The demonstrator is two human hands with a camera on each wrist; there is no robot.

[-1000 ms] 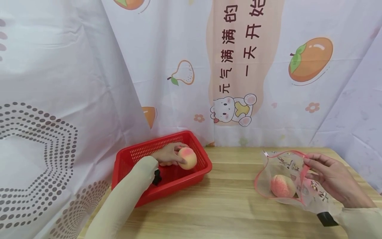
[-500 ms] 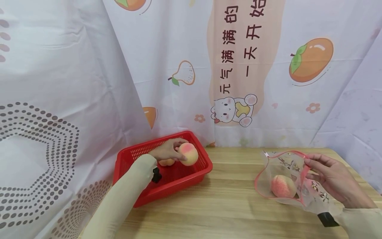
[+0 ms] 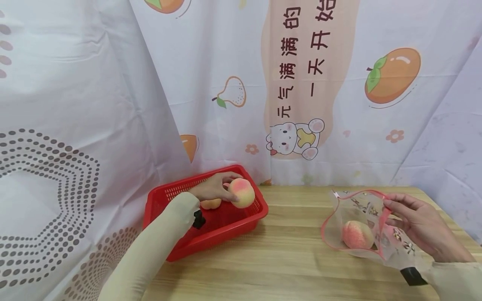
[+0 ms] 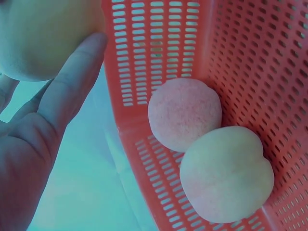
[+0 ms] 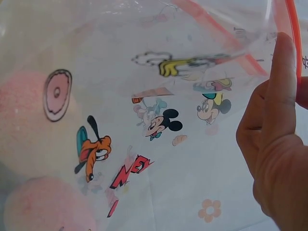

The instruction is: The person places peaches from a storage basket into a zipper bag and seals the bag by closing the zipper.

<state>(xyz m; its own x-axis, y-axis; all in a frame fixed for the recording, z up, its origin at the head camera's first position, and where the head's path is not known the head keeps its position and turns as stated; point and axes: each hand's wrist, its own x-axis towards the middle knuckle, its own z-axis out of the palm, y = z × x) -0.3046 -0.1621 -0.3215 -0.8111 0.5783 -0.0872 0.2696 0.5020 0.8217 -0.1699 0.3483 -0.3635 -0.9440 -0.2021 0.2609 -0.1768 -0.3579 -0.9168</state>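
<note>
One held peach point(image 3: 244, 193) is what shifts at this moment: the left hand point(image 3: 214, 187) grips it over the right end of the basket point(image 3: 214, 241), a little higher and closer to the right rim than a second ago. Thumb and fingers spread just wide enough to hold the fruit. Whether its underside is clear of the rim is hard to tell.

Inside the basket, a pale peach point(image 4: 227, 174) and a pink peach point(image 4: 183, 115) lie touching, beside the perforated wall; the head view shows more of them than it does a second earlier.

Well to the right of the basket, the bag point(image 3: 361, 205) is unchanged, its mouth agape. There the right hand point(image 3: 418, 223) pinches the red-edged mouth, its thumb and fingers closed on that edge. A bagged peach point(image 3: 355, 236) shows through the film, and the right wrist view suggests a second one.

The small shift looks like part of a lift: the held peach seems free of the two in the basket, yet is still well apart from the bag, so its transfer appears only begun.
</note>
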